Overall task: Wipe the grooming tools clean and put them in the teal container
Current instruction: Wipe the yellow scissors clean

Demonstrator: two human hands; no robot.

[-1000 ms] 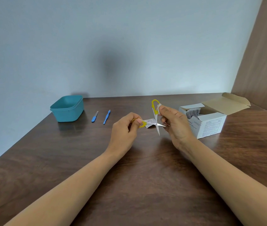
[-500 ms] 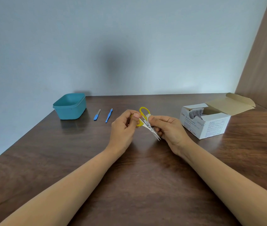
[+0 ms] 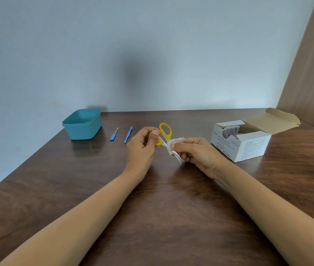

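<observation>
Teal container [image 3: 83,129] sits open at the dark wooden table's [image 3: 152,208] far left; swab box [image 3: 248,148] gapes, sachets [image 3: 230,131] inside; left hand [image 3: 142,144] pinches the yellow scissors [image 3: 165,130] by a handle, right hand [image 3: 196,152] grips a wipe [image 3: 177,141] round the blades; blue file [image 3: 114,134] and blue pusher [image 3: 128,134] lie beside the container; pale wall behind.

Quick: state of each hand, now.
Left hand: grips the yellow scissors by a handle.
Right hand: pinches a white wipe round the blades.
</observation>
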